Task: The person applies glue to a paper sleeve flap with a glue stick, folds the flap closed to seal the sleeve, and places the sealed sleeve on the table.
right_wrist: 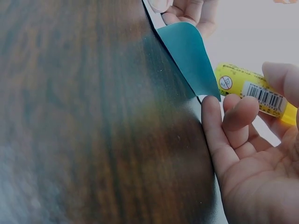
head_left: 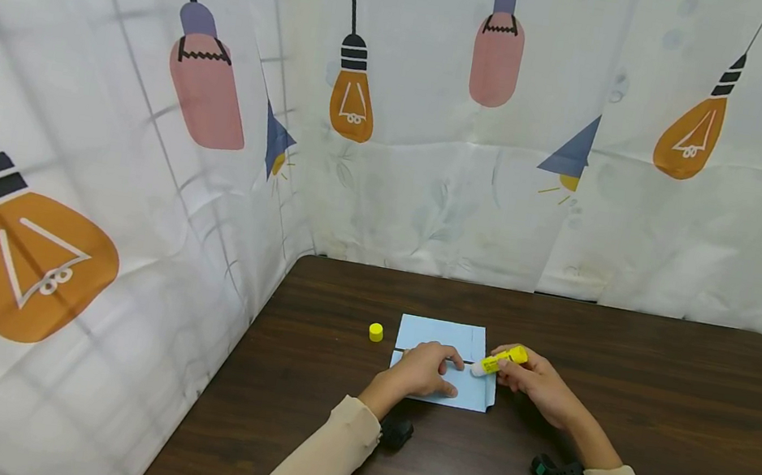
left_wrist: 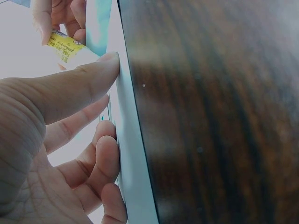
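A light blue folded paper piece lies on the table, with a dark slit across its middle and a flap at its right side. My left hand presses the paper down with thumb and fingertips spread. Between the thumb and fingers of my right hand is a yellow glue stick, held at a slant. Its white end meets the paper just right of the left index finger. In the right wrist view a paper flap stands up beside the glue stick, and the right fingertips touch the paper's edge.
The yellow glue cap stands on the dark wooden table, left of the paper. Behind and to the left hangs a white curtain printed with lamps. Each wrist wears a black strapped device.
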### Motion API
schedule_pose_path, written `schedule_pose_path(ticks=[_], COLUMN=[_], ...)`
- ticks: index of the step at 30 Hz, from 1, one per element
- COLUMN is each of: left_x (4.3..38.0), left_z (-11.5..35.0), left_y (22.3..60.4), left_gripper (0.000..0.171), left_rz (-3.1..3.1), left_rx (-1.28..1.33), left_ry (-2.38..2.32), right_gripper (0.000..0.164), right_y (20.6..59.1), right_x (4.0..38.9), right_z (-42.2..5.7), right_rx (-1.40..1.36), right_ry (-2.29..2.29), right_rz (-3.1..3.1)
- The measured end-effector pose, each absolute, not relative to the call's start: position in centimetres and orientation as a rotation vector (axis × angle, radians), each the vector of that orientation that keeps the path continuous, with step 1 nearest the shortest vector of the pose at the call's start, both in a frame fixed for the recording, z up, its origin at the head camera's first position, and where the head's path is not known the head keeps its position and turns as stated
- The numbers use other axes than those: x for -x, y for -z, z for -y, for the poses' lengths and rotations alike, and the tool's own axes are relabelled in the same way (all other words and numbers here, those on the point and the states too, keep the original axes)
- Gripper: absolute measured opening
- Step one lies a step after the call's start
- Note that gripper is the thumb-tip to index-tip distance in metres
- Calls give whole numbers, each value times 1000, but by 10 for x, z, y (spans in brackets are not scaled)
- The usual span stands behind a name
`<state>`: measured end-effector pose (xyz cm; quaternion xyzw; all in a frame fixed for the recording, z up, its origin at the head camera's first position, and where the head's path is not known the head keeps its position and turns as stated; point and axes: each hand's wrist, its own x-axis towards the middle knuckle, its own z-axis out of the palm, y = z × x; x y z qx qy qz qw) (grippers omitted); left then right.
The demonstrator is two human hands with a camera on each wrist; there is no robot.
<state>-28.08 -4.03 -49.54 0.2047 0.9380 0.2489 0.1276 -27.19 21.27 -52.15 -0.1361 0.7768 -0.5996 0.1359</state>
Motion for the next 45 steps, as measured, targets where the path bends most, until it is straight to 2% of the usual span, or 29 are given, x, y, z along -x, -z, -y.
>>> schedule_pose_path(ticks=[45], left_x=[280], left_z=[40], left_y=[493], left_gripper=[34], left_rz=[-2728], left_rx=[-595], left_ry=[-723], right_gripper=[44], right_y=[520], right_x=[271], right_z=[-214], right_rx=[378], right_ry=[1740], right_rz=[-2207])
